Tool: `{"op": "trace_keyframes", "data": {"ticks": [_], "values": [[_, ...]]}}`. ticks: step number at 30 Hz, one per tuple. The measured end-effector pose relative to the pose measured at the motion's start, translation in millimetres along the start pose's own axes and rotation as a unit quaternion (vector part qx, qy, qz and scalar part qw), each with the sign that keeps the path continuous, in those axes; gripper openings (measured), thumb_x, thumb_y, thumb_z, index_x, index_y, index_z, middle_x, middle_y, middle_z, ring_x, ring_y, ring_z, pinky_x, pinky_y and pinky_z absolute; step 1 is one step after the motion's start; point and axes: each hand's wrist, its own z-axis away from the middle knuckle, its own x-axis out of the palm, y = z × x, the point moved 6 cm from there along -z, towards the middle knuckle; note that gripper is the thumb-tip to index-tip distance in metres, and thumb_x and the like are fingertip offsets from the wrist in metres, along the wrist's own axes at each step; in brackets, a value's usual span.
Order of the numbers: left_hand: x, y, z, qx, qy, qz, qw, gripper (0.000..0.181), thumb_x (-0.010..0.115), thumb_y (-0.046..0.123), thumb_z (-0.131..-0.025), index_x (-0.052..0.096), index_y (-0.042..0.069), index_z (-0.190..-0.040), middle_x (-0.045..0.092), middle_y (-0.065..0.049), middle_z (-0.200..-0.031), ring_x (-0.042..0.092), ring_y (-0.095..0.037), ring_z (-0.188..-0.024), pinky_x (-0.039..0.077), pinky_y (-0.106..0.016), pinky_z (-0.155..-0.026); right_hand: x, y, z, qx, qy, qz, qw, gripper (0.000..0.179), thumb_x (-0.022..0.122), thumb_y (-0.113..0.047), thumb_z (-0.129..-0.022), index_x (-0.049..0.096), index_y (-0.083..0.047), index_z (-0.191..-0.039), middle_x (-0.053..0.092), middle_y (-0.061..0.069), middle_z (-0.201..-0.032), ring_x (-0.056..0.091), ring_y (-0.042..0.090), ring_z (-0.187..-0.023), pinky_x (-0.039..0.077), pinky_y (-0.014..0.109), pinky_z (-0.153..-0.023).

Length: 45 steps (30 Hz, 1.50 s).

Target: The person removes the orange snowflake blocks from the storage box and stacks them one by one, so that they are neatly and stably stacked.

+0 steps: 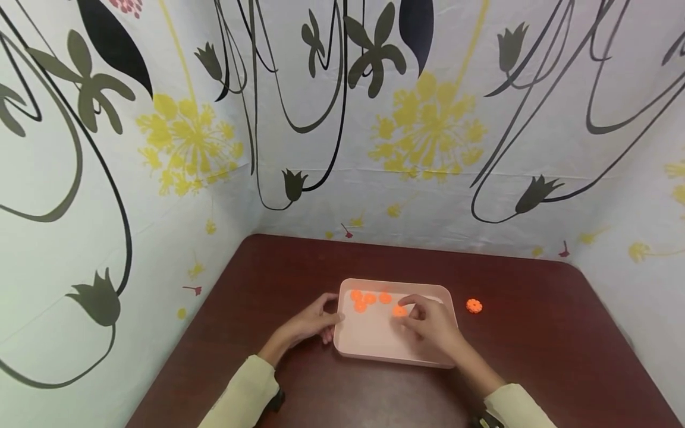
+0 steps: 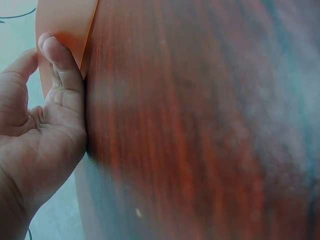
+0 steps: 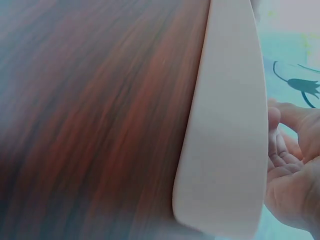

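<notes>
A shallow pale pink tray [image 1: 369, 342] rests on the table, its side wall [image 3: 225, 120] filling the middle of the right wrist view. My left hand [image 1: 307, 324] holds the tray's left end, thumb at the rim and fingers along the outer side; the left wrist view shows this hand [image 2: 55, 110] against the tray wall [image 2: 70, 15]. Over the tray, my right hand [image 1: 436, 324] pinches an orange flower-shaped piece [image 1: 399, 311] between thumb and index finger. Several similar orange pieces [image 1: 370, 299] lie at the tray's back left. In the right wrist view the right hand [image 3: 295, 170] is partly hidden behind the wall.
One more orange flower-shaped piece [image 1: 474, 306] lies on the dark red-brown table [image 1: 535, 345], right of the tray. A white cloth with printed flowers [image 1: 332, 148] hangs behind the table and along both sides.
</notes>
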Motion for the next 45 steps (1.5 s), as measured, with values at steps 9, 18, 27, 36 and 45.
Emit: {"op": "trace_keyframes", "data": {"ticks": [9,18,27,36,45], "values": [[-5.4,-0.1,7.2,-0.002,0.008,-0.002,1.0,0.075,0.071,0.032,-0.102,0.029,0.01,-0.16,0.066,-0.005,-0.068,0.061,-0.013,-0.054,0.055,-0.027,-0.055,-28.3,5.8,16.5,-0.012,0.028,0.018,0.9994,0.031,0.084,-0.01,-0.09,0.072,-0.012,-0.118,0.065,0.0,-0.071,0.057,0.01,-0.047,0.051,0.026,-0.051],[-3.6,-1.0,5.0,0.005,0.004,-0.003,1.0,0.077,0.072,0.033,-0.102,0.028,0.009,-0.16,0.066,-0.005,-0.068,0.062,-0.014,-0.055,0.056,-0.027,-0.055,-63.3,25.5,32.7,-0.003,0.072,0.024,0.9971,0.033,0.082,-0.012,-0.092,0.07,-0.013,-0.123,0.067,0.006,-0.079,0.061,0.014,-0.048,0.055,0.031,-0.049],[1.3,1.2,2.3,0.018,-0.011,0.002,0.9998,0.076,0.07,0.031,-0.103,0.027,0.008,-0.161,0.065,-0.004,-0.068,0.062,-0.013,-0.056,0.055,-0.026,-0.055,-94.6,57.0,39.8,0.038,0.13,0.054,0.9894,0.035,0.082,-0.021,-0.095,0.07,-0.013,-0.127,0.067,0.006,-0.078,0.063,0.016,-0.052,0.051,0.029,-0.049],[2.9,4.1,2.7,0.022,-0.01,0.002,0.9997,0.075,0.069,0.031,-0.104,0.027,0.008,-0.161,0.066,-0.005,-0.069,0.062,-0.013,-0.057,0.056,-0.027,-0.056,-114.0,90.5,43.4,0.075,0.174,0.037,0.9813,0.041,0.081,-0.027,-0.096,0.069,-0.008,-0.13,0.069,0.004,-0.078,0.063,0.012,-0.053,0.058,0.031,-0.051],[1.5,2.3,2.8,0.017,-0.003,0.003,0.9998,0.075,0.07,0.03,-0.103,0.027,0.008,-0.161,0.066,-0.004,-0.068,0.062,-0.013,-0.055,0.056,-0.027,-0.055,-122.9,107.4,38.3,0.095,0.179,0.079,0.9761,0.04,0.076,-0.027,-0.099,0.066,-0.006,-0.132,0.07,0.011,-0.079,0.063,0.012,-0.053,0.056,0.028,-0.05]]}}
